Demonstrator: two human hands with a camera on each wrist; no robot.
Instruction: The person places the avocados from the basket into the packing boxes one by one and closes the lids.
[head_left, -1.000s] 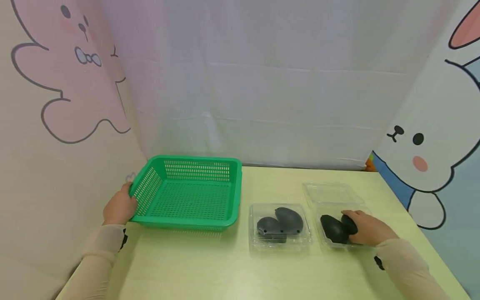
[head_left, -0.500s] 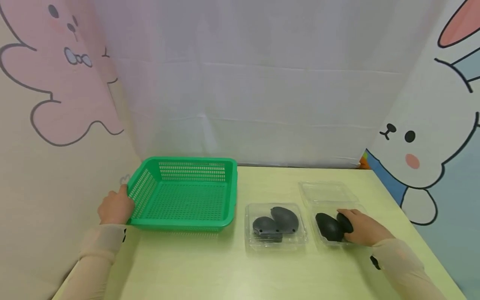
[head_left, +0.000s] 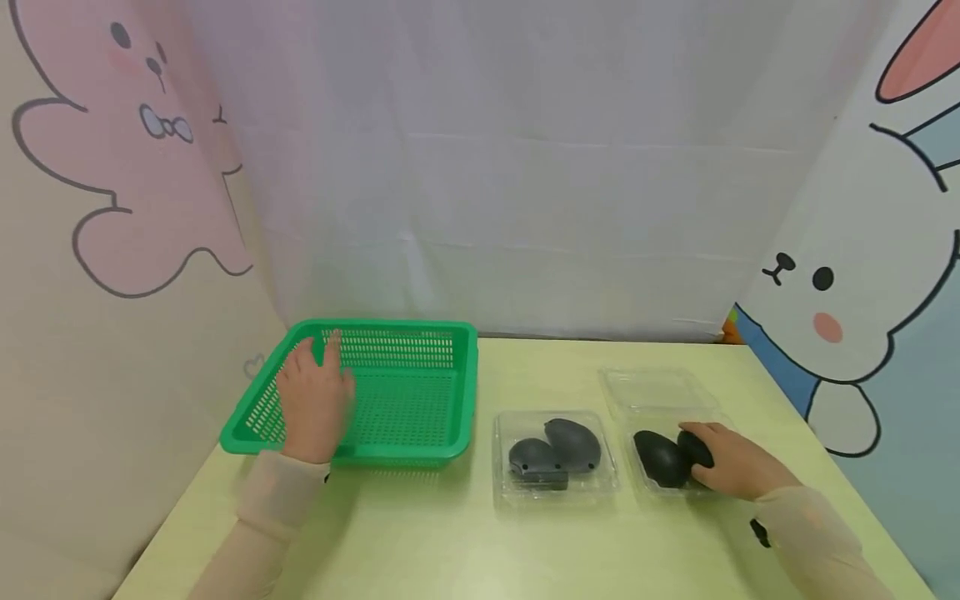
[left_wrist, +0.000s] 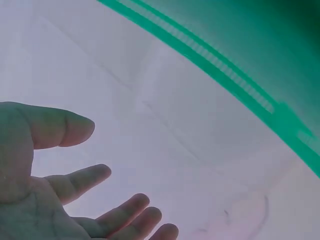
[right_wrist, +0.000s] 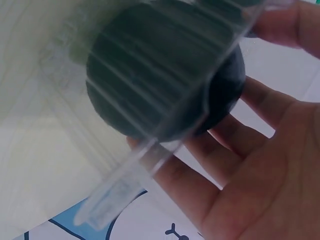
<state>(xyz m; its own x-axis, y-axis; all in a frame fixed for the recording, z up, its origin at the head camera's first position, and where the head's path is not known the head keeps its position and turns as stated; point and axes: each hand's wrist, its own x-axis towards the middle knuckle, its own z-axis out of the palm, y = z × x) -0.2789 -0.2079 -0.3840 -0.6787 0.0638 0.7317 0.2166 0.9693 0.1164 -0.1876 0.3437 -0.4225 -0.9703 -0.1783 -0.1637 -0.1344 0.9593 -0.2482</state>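
Note:
My left hand [head_left: 311,408] is raised over the left part of the green plastic basket [head_left: 405,454], fingers spread and holding nothing. In the left wrist view, that hand [left_wrist: 45,200] shows its palm, apart from the basket's rim [left_wrist: 210,70]. At the right, my right hand [head_left: 738,462] curls its fingers round a dark avocado [head_left: 697,450] in an open clear plastic box [head_left: 660,392]. Beside it lies another dark avocado [head_left: 662,458]. In the right wrist view, the box's clear wall partly covers the gripped avocado [right_wrist: 155,75].
A closed clear box [head_left: 555,497] holding dark avocados [head_left: 573,446] stands between the basket and the open box. The pale yellow table [head_left: 450,542] ends at a white sheet [head_left: 525,233] behind. Cartoon-printed walls flank it on both sides.
My left hand has let go of the basket's left edge and moved right, over the basket. The right hand stays at the avocado in the open box.

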